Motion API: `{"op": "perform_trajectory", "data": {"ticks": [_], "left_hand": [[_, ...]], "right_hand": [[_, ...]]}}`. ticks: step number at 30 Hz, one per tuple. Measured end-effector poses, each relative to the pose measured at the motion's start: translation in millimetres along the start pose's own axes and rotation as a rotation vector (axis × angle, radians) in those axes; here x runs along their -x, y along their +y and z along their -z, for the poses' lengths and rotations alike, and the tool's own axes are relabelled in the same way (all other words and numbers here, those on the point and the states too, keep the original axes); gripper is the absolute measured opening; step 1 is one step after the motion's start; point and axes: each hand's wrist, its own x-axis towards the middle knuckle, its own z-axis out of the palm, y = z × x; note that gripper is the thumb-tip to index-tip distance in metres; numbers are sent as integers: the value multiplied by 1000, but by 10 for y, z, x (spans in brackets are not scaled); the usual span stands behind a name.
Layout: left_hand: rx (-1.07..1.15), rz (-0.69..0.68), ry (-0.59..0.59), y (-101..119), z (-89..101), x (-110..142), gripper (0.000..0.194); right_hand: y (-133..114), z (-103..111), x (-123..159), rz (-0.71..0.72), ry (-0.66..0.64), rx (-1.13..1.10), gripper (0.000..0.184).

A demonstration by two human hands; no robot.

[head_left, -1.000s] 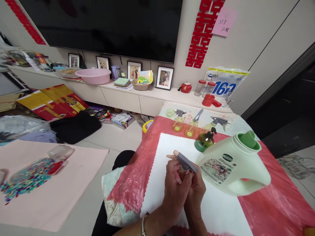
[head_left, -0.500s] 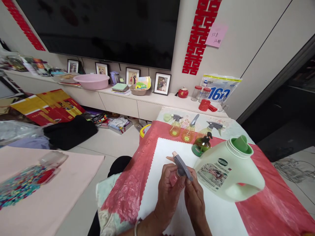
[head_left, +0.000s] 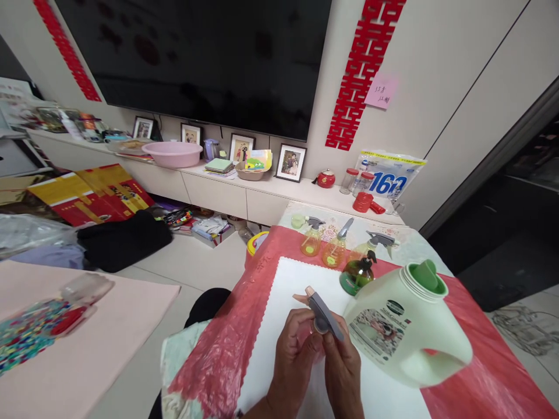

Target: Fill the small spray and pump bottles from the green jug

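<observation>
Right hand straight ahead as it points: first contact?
The sprayer, already at the right hand's fingertips. Beyond it, probably one of the yellow bottles, though depth and hand height are hard to judge.

From where I stood, the camera sat on the person's head, facing forward and down, near above the left hand point(head_left: 292, 352) and right hand point(head_left: 344, 366), its wide view reaching across the red-covered table point(head_left: 495, 349) to the television point(head_left: 209, 55) on the far wall point(head_left: 423, 70).
</observation>
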Motion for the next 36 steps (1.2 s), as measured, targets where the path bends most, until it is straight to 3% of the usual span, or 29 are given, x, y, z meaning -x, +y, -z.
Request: {"op": "perform_trajectory", "data": {"ticks": [12,21,25,28,32,36], "left_hand": [[60,70,-5,59,25,-27,25],[131,89,22,143,-24,-45,26],[133,183,52,158,-45,2,24],[109,172,28,130,-24,5,24],[29,105,-9,78,46,-26,27],[128,147,-61,89,80,-67,28]], "right_hand": [[171,-39,74,84,67,15,29],[-35,46,-60,-23,-128,-62,45],[11,47,-12,-29,-39,-63,34],[60,20,30,-32,51,-46,25],[64,-36,37,-41,132,-36,23],[72,-51,19,-59,136,-53,28]]}}
